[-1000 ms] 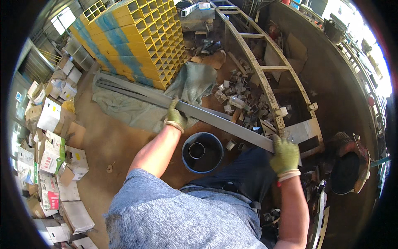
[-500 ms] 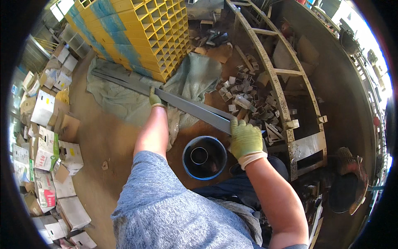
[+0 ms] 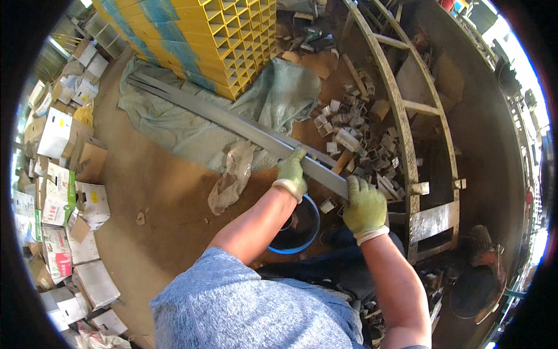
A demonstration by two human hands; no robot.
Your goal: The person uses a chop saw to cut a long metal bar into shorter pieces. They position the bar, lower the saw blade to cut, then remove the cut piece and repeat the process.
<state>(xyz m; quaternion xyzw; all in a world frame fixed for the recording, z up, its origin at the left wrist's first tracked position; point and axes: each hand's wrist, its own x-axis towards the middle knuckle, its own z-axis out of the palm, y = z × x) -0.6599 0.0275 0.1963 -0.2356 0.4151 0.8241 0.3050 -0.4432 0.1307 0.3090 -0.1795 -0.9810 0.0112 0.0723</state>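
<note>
The gloved left hand point(image 3: 292, 170) and right hand point(image 3: 364, 206) are closed around a long grey bar point(image 3: 247, 130) slanting lengthwise from far left to near right.

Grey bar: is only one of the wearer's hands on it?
No, the left hand and right hand both grip the grey bar.

the bar point(image 3: 256, 136) is grey, the tubes point(image 3: 200, 43) yellow (blue-striped).

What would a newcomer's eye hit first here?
Likely the yellow stack of square tubes at top, left of centre. Then the long grey bar slanting across the middle, the gloved left hand and right hand towards its lower end. Boxes crowd the left edge.
</note>
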